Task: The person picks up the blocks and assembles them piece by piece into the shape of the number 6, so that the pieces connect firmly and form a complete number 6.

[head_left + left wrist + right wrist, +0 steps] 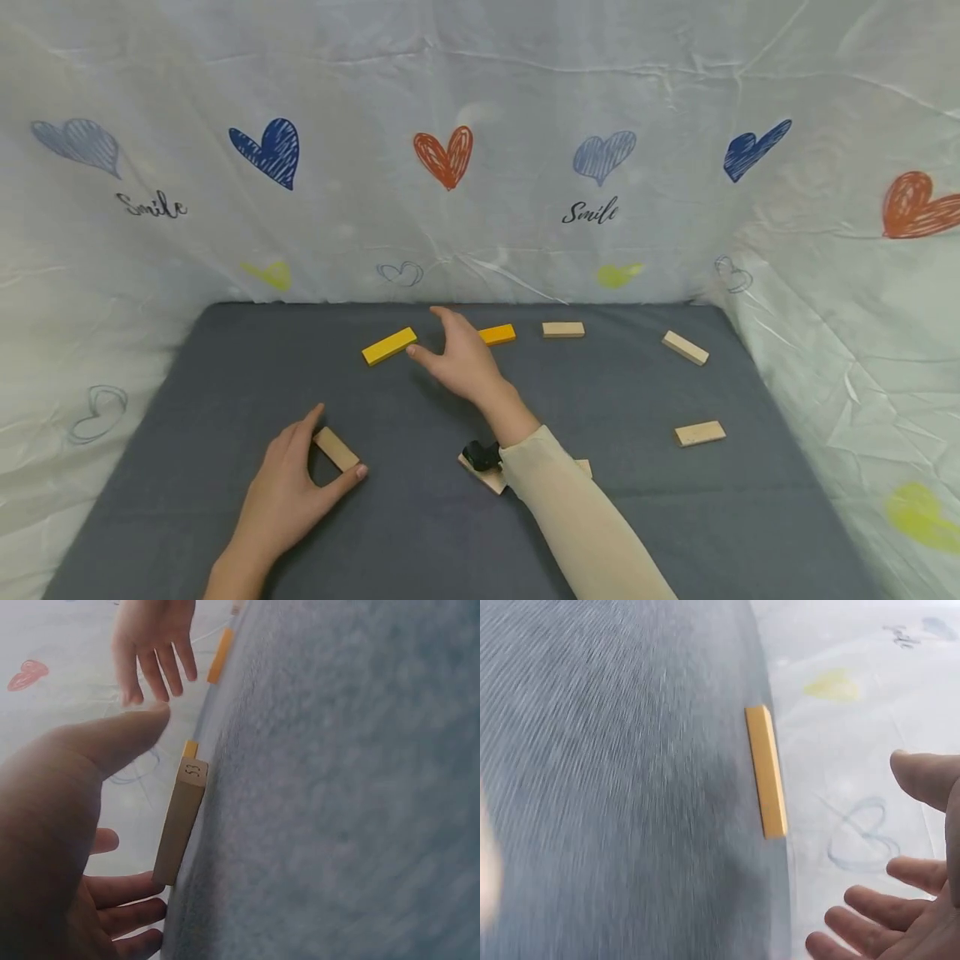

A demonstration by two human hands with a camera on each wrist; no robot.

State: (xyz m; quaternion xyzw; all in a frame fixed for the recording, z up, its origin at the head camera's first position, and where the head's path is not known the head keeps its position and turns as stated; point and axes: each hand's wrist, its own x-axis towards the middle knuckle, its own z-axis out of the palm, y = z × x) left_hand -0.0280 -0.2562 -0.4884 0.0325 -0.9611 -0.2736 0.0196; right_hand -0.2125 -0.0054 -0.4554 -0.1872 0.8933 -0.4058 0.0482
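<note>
My left hand (pixel 288 479) is spread around a plain wooden block (pixel 336 448), its thumb near one end and its fingers near the other. In the left wrist view, dark marks show on the end of this wooden block (pixel 180 821), and the thumb stands apart from it. Over the back of the table, my right hand (pixel 461 358) has its thumb and fingers apart with nothing between them. A yellow block (pixel 390 346) lies just left of its thumb, also seen as the yellow block (pixel 766 772) in the right wrist view. Behind the hand is an orange block (pixel 498 335), partly hidden.
Plain wooden blocks lie at the back (pixel 563 330), back right (pixel 686 348) and right (pixel 700 433) of the grey table (pixel 420 533). More wood pieces (pixel 487 478) lie partly hidden under the right forearm, beside a black object (pixel 480 456). A white printed curtain (pixel 510 100) rises behind.
</note>
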